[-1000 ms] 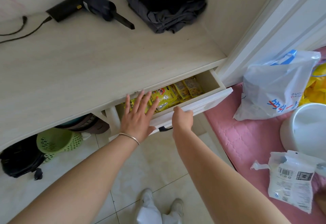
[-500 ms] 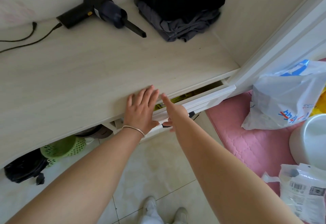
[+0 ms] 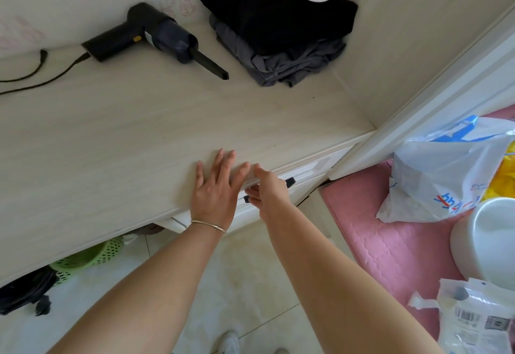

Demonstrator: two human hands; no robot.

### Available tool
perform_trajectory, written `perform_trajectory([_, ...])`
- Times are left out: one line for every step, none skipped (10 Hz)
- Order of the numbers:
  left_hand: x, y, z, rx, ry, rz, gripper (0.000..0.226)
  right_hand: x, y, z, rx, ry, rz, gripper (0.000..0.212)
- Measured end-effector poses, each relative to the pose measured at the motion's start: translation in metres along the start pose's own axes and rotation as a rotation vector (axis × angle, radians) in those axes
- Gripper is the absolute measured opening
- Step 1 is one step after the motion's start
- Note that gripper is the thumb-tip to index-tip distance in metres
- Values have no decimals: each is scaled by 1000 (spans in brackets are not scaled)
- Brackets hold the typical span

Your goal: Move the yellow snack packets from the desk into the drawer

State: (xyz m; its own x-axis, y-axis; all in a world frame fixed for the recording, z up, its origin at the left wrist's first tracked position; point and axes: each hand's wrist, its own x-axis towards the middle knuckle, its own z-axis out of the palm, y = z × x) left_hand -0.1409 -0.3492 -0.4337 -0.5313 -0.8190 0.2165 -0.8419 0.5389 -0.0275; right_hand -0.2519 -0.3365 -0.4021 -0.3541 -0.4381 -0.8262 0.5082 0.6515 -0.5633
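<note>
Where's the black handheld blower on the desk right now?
In the head view, the black blower lies at the back left of the desk, left of the folded clothes, nozzle pointing toward them.

Left hand [image 3: 213, 194] flat on desk [image 3: 111, 144], drawer [image 3: 306, 171] seemingly closed

Matt pale wood-grain desk [image 3: 111, 136] — glossy white drawer [image 3: 312, 169] front

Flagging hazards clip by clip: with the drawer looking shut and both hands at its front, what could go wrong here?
1. The right hand has fingers at the black handle against the drawer; they might get pinched.
2. The left hand lies flat on the desk edge; leaning there could strain the wrist.
</note>
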Motion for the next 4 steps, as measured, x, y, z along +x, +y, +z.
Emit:
perform_trajectory([0, 0, 0, -12, -22, -17, 49, -2, 0, -1, -13, -20, -17, 32])
perform_trajectory([-1, 2, -10, -62, -147, -45, 73, -9, 4, -7, -93, -81, -33, 34])
perform_trajectory([7, 1, -30, -114, -326, -59, 88, -27, 5, -16, -289, -120, -99, 24])
perform_trajectory([-13, 2, -40, -152, -330, -46, 88, -52, 32, -37, -367, -174, -111, 27])
